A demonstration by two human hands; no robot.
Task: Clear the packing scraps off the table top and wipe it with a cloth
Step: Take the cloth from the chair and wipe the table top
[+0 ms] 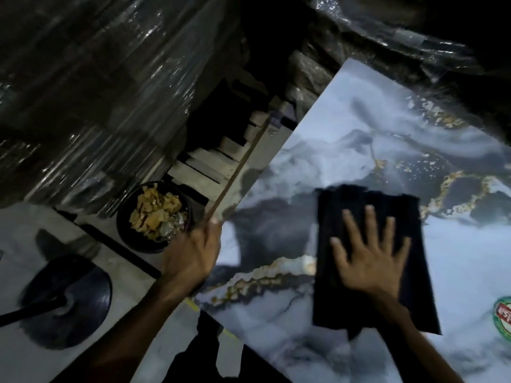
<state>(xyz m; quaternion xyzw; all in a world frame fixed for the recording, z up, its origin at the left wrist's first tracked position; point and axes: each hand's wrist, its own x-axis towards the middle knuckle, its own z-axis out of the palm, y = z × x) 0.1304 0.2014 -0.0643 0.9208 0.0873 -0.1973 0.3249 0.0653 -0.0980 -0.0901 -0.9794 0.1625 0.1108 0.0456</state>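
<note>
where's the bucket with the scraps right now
In the head view it's the black bucket on the floor at left, beside the table top's edge, just beyond the left hand.

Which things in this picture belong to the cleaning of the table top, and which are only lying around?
Belong to the job:
table top
dark cloth, pressed flat by the right hand
left hand, holding the table edge
black bin with scraps

Lying around:
round black stand base
plastic-wrapped goods
round sticker

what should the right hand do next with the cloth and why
Probably slide the dark cloth onward across the marble-patterned table top: the right hand lies flat on it, the left hand grips the table edge, and no scraps show on it.
</note>
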